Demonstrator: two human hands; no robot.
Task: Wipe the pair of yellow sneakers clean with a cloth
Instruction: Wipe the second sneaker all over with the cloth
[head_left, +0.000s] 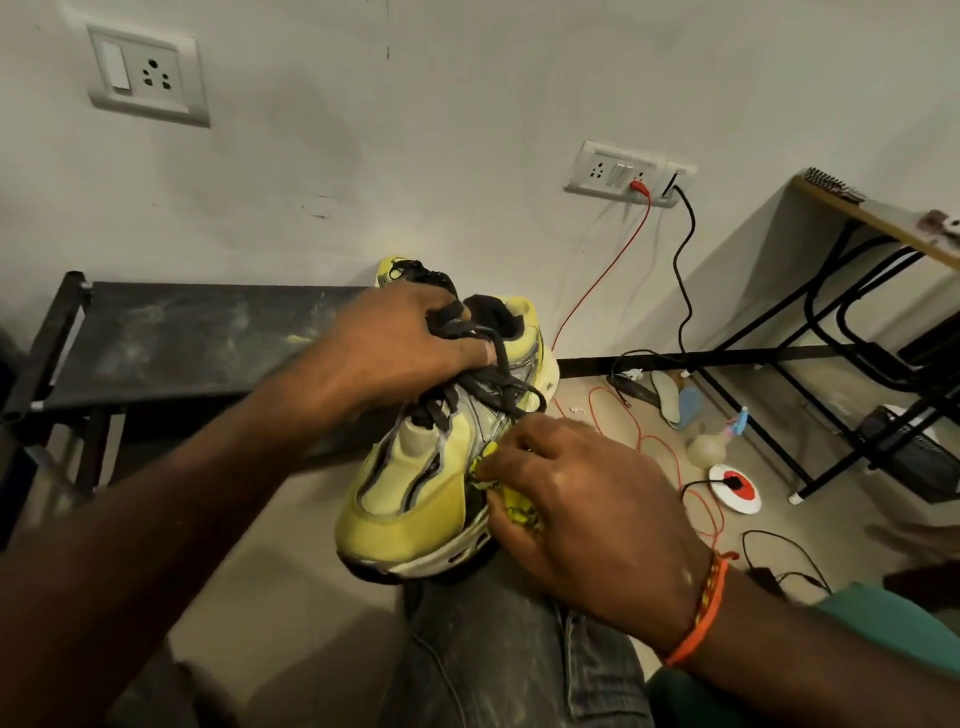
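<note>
The left hand (400, 345) reaches forward with fingers curled in a grip. The right hand (582, 512) lies lower, fingers bent and pinching, its wrist banded in orange.

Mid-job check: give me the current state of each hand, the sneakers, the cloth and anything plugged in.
Left hand: grips the laces, steadying the sneaker.
Right hand: holds the cloth against the sneaker's side.
Front sneaker: toe towards the camera, resting on the knee.
Second sneaker: behind, mostly hidden.
Cloth: bunched under the fingers.
Red cable: plugged into the wall socket.
</note>
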